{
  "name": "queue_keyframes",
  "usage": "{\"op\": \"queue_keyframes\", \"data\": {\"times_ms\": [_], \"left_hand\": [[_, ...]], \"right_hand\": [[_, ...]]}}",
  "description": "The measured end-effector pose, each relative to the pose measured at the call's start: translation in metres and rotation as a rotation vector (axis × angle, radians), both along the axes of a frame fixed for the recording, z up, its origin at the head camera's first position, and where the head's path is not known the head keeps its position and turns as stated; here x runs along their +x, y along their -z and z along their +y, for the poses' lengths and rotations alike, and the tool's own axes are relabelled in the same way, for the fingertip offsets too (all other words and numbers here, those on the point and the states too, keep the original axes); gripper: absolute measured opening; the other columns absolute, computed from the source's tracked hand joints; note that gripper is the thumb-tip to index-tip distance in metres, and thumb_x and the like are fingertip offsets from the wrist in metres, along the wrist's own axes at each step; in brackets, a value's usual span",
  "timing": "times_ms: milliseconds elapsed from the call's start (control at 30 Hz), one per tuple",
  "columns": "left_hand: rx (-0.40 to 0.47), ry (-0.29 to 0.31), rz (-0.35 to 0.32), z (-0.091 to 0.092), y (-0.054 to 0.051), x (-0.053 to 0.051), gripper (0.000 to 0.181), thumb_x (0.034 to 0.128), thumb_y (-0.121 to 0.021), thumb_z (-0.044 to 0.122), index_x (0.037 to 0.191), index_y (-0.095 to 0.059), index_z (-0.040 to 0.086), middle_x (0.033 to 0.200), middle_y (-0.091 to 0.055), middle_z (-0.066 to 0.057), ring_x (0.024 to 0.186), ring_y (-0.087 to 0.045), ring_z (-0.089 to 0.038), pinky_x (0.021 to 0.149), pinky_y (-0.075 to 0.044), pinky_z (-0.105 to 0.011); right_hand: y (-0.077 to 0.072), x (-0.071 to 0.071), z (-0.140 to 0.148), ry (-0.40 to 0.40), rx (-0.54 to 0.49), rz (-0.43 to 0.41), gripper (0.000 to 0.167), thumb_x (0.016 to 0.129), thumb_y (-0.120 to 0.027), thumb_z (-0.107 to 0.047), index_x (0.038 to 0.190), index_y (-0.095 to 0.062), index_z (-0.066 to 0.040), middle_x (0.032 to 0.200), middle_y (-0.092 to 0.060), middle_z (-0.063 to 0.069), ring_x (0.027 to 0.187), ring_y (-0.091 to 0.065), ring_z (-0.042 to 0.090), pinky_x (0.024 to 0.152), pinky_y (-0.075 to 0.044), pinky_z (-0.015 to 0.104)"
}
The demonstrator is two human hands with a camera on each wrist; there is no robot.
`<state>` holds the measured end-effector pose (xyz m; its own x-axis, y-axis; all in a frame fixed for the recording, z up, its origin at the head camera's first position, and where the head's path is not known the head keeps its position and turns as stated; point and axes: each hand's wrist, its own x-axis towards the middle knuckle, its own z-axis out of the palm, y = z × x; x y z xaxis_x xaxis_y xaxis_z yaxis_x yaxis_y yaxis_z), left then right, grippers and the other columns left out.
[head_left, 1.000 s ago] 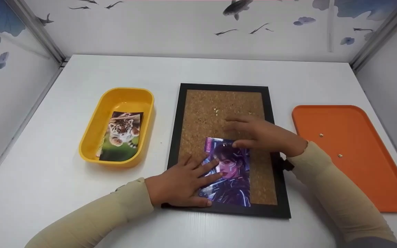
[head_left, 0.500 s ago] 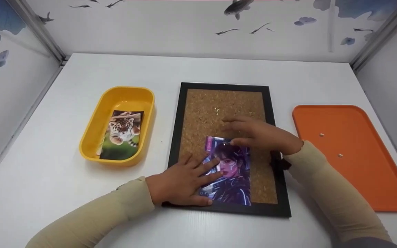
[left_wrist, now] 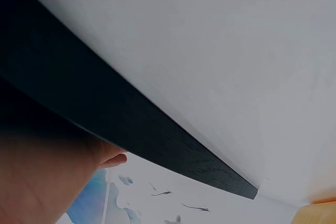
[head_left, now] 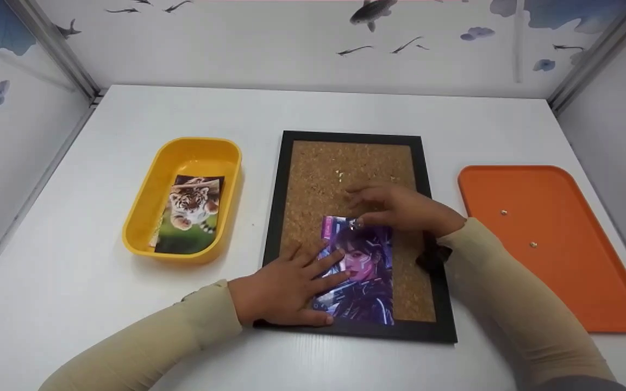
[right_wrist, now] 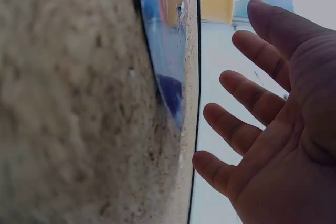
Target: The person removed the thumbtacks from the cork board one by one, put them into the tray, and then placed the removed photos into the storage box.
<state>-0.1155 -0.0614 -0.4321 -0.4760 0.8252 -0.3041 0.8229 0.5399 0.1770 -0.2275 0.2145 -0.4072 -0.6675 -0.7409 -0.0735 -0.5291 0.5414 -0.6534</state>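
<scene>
Purple card (head_left: 370,298) on cork, left hand (head_left: 287,288) on it, right hand (head_left: 408,209) at its top

The card lies face up on the lower part of the board (head_left: 318,163), a cork sheet in a black rim. The left hand rests flat, fingers spread over the card's left side and the cork beside it, thumb at the bottom rim. The right hand's fingers are parted and loosely extended above the cork; its thumb tip is at a shiny stud (head_left: 353,224) near the card's top edge, whether touching I cannot tell.

Left of the board, on the white table (head_left: 74,271), a yellow tub (head_left: 144,206) holds a tiger picture (head_left: 188,231). To the right, an orange tray (head_left: 574,293) bears two small pins (head_left: 504,212), apart. Shiny specks (head_left: 339,175) dot the upper cork. Beige sleeves (head_left: 508,282) cover both forearms.
</scene>
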Motion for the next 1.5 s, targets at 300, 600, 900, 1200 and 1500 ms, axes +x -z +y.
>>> {"op": "queue_keyframes", "data": {"times_ms": [300,600,900,1200,1500], "left_hand": [[0.005,-0.003,-0.012,0.000,0.000,0.000,0.079,0.0906,-0.016,0.081,0.157,0.003,0.042,0.165,0.011,0.004,0.150,0.015,-0.029,0.115,0.000,-0.062],[-0.009,-0.011,-0.039,0.000,-0.001,-0.001,0.080,0.0894,-0.015,0.082,0.156,0.005,0.043,0.165,0.012,0.005,0.149,0.016,-0.029,0.115,0.002,-0.062],[-0.001,-0.011,-0.026,0.000,0.000,-0.001,0.080,0.0898,-0.015,0.082,0.156,0.004,0.043,0.165,0.012,0.004,0.150,0.015,-0.029,0.116,0.000,-0.061],[0.012,-0.002,0.025,0.000,0.000,0.002,0.079,0.0912,-0.015,0.080,0.158,0.002,0.040,0.166,0.008,0.002,0.150,0.012,-0.030,0.116,-0.001,-0.061],[0.010,-0.004,0.004,-0.001,0.000,0.001,0.079,0.0913,-0.016,0.080,0.157,0.003,0.041,0.166,0.009,0.002,0.150,0.013,-0.030,0.116,0.001,-0.061]], "right_hand": [[-0.001,0.000,-0.004,0.035,0.069,-0.098,0.027,0.097,-0.066,-0.027,0.123,-0.070,-0.023,0.148,-0.050,0.000,0.136,-0.044,0.025,0.109,-0.036,0.052],[-0.005,0.004,-0.014,0.100,0.151,-0.154,0.028,0.096,-0.067,-0.026,0.123,-0.070,-0.025,0.148,-0.049,0.002,0.133,-0.048,0.027,0.107,-0.040,0.052],[0.000,0.006,-0.017,0.086,0.186,-0.059,0.016,0.096,-0.067,-0.023,0.112,-0.072,-0.020,0.143,-0.050,0.001,0.123,-0.054,0.023,0.101,-0.047,0.044],[0.002,0.010,-0.021,0.091,0.191,0.004,0.014,0.097,-0.067,-0.022,0.109,-0.072,-0.019,0.139,-0.051,0.001,0.119,-0.054,0.020,0.100,-0.048,0.042],[0.004,0.010,-0.022,0.071,0.209,0.048,0.005,0.096,-0.068,-0.024,0.100,-0.069,-0.026,0.137,-0.049,-0.003,0.118,-0.052,0.017,0.096,-0.049,0.038]]}}
